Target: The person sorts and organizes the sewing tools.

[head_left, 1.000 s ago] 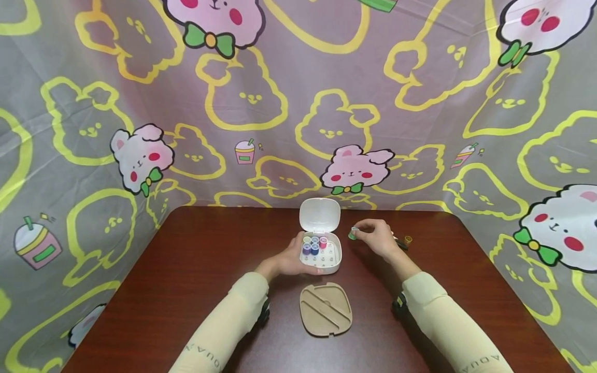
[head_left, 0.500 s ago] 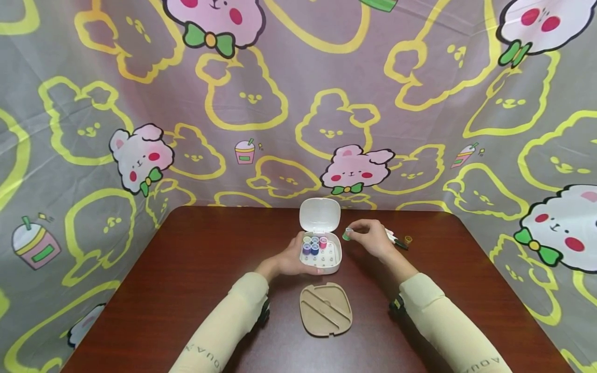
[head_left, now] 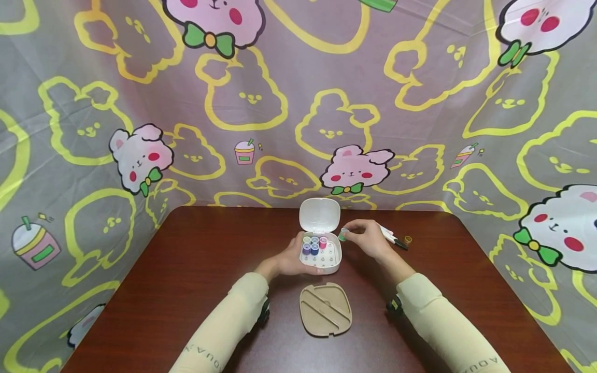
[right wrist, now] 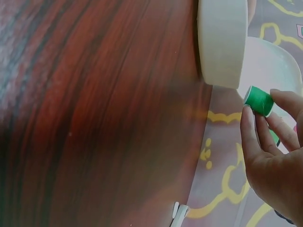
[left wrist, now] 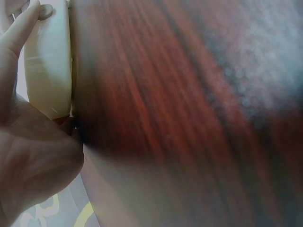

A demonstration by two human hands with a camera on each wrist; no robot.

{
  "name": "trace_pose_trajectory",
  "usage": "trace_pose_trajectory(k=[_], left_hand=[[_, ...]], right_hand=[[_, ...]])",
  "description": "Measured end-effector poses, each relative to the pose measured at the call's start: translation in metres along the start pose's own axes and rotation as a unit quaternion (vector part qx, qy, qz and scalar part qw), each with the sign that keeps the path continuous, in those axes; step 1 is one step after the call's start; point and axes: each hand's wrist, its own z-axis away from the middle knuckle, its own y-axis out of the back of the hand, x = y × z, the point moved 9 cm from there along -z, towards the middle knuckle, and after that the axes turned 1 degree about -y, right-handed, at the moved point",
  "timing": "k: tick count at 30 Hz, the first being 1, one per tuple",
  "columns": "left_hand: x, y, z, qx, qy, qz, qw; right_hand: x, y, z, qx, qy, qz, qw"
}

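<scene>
A white sewing box stands on the table with its lid raised. Several thread spools in green, blue, purple and pink fill the back left of its pegged floor. My left hand grips the box's left side, thumb along the front; the left wrist view shows that hand against the box wall. Between fingertips and thumb, my right hand pinches a green thread spool, held just off the box's right edge.
A tan tray insert with diagonal grooves lies in front of the box. Beyond my right hand are a white item, a dark pen-like item and a small yellow spool. A patterned cloth hangs behind the table.
My right hand has moved left with the green thread spool, closer to the box, uncovering the white item behind it. The left hand and the box have stayed in place.
</scene>
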Motion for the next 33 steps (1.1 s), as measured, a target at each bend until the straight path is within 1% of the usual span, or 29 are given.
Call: trace_pose_trajectory(k=[5,12,20,29,33], left_hand=[[-0.002,0.000,-0.001,-0.003,0.000,-0.005,1.0000],[-0.007,-0.003,-0.004,-0.002,-0.004,-0.016,0.9999],[-0.001,-0.001,-0.002,-0.002,-0.003,0.000,1.0000],[0.001,0.000,-0.002,-0.002,-0.009,0.005,0.9999],[0.000,0.000,-0.002,-0.002,-0.008,0.007,0.9999]], right_hand=[[-0.004,-0.004,-0.002,-0.004,0.011,-0.004,1.000],[-0.005,-0.008,-0.002,-0.010,0.008,-0.003,1.000],[-0.010,-0.009,-0.002,-0.010,0.013,-0.003,1.000],[-0.009,-0.012,-0.002,-0.010,-0.009,0.002,1.000],[-0.009,-0.014,-0.003,-0.011,-0.010,0.002,1.000]])
